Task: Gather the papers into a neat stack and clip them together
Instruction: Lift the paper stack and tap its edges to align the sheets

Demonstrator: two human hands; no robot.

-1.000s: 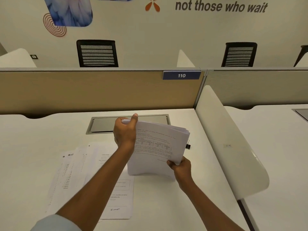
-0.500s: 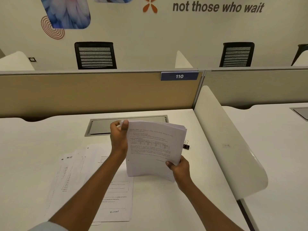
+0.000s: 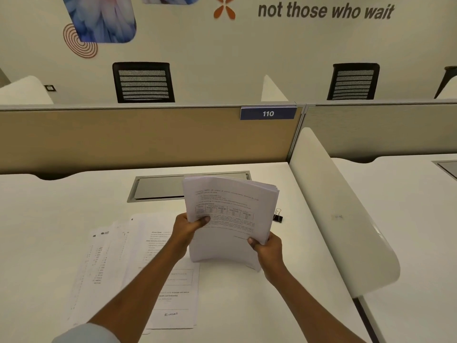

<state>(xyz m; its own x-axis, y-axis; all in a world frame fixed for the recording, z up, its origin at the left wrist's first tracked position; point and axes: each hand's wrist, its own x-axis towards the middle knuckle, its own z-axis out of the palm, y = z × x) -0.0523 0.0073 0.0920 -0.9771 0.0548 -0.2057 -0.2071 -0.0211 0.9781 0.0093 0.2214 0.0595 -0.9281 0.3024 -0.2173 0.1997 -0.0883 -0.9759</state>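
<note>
as left grip [image 3: 186, 229] and right grip [image 3: 269, 248] pinch it, stack [image 3: 230, 194] stands between (upright).

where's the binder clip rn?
Head view: the black binder clip lies on the white desk, right of centre, just behind the right edge of the held paper stack, between it and the white side divider.
</note>
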